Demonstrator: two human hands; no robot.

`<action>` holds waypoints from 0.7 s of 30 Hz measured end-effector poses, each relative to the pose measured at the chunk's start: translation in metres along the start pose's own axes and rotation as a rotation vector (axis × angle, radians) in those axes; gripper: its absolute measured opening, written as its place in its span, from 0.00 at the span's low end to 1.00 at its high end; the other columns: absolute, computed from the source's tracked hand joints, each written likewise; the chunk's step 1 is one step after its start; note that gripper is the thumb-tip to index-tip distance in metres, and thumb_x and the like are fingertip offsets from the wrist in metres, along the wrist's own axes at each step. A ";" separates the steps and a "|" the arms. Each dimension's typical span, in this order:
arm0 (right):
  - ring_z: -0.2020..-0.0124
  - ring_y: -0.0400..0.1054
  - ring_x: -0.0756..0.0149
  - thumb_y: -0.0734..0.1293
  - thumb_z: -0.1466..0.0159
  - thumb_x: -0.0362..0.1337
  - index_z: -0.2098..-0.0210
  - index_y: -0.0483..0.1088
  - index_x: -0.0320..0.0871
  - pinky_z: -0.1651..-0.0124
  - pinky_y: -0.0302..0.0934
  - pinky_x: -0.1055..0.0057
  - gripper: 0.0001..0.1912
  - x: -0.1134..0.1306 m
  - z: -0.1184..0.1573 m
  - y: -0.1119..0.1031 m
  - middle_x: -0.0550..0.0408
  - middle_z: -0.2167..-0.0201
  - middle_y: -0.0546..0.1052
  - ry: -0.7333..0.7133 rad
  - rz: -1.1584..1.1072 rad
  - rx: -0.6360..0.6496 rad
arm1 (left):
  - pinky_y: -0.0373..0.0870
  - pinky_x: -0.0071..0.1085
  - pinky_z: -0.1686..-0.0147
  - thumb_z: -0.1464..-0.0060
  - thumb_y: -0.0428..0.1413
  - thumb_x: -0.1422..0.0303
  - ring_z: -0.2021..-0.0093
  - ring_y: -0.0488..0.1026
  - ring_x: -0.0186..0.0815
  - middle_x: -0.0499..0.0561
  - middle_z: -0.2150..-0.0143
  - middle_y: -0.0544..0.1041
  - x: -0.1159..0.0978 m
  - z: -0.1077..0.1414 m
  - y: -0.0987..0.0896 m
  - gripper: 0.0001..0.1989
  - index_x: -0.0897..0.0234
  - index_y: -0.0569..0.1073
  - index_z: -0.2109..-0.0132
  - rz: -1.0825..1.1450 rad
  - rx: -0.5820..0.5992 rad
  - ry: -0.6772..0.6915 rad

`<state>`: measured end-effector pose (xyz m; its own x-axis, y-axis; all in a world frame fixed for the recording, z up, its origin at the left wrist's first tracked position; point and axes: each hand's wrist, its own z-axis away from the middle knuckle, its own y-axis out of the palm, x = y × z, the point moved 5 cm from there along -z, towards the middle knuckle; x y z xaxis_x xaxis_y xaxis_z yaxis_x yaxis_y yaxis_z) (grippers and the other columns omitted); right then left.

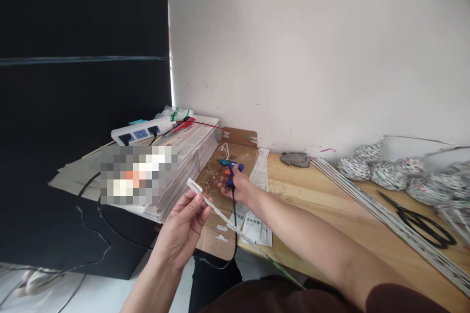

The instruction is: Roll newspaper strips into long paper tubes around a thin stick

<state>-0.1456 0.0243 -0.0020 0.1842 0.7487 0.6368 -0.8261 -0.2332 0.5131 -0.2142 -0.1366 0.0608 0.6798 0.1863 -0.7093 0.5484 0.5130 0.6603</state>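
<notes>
Between the thumb and fingers of my left hand (189, 215) is a thin rolled newspaper stick (222, 216), with a flat unrolled flap at its upper end. It slants down to the right, toward my lap, and a green length shows near its low end. My right hand (238, 186) is around the handle of a blue hot glue gun (230, 164) with an orange trigger. The gun's nozzle points left over a cardboard sheet (216, 244) spotted with glue and paper scraps. A dark cord hangs from the handle past the cardboard's front edge.
Left stands a newspaper stack (205, 144) bearing a power strip (141, 132) and a blurred patch. Newspaper strips (259, 227) lie beside the cardboard. Rightward on the wooden table (293, 195) are a grey lump (295, 159), long paper sticks (367, 205), black scissors (418, 222) and woven paper gourd-like shapes (389, 176).
</notes>
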 end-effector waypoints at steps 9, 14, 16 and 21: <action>0.82 0.66 0.72 0.47 0.32 0.48 0.65 0.59 0.40 0.80 0.66 0.73 0.20 0.005 -0.006 0.004 0.57 0.80 0.67 0.020 0.029 -0.041 | 0.75 0.22 0.70 0.49 0.56 0.80 0.69 0.75 0.28 0.49 0.68 0.75 0.012 -0.003 -0.001 0.07 0.65 0.71 0.64 -0.018 0.035 -0.035; 0.80 0.66 0.69 0.55 0.34 0.41 0.64 0.60 0.41 0.76 0.66 0.69 0.10 0.014 0.020 -0.005 0.59 0.80 0.66 0.023 0.136 -0.048 | 0.74 0.21 0.70 0.49 0.56 0.79 0.69 0.75 0.28 0.49 0.67 0.75 0.016 -0.005 0.001 0.06 0.65 0.71 0.64 -0.022 0.057 -0.045; 0.80 0.66 0.68 0.57 0.35 0.41 0.63 0.62 0.42 0.75 0.65 0.68 0.09 0.019 0.033 -0.008 0.59 0.80 0.66 0.016 0.174 -0.049 | 0.74 0.21 0.70 0.50 0.57 0.78 0.68 0.75 0.28 0.49 0.67 0.74 0.019 -0.007 0.004 0.06 0.66 0.71 0.64 -0.028 0.075 -0.043; 0.76 0.64 0.72 0.59 0.36 0.42 0.63 0.67 0.41 0.69 0.62 0.73 0.11 0.026 0.066 -0.009 0.56 0.73 0.71 -0.131 0.325 0.004 | 0.75 0.22 0.69 0.51 0.58 0.78 0.67 0.75 0.29 0.51 0.66 0.75 0.028 -0.011 0.017 0.06 0.67 0.72 0.63 -0.020 0.097 -0.057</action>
<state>-0.0979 0.0049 0.0481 -0.0212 0.5490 0.8355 -0.8505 -0.4492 0.2736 -0.1919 -0.1133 0.0495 0.6934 0.1273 -0.7092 0.6049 0.4319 0.6690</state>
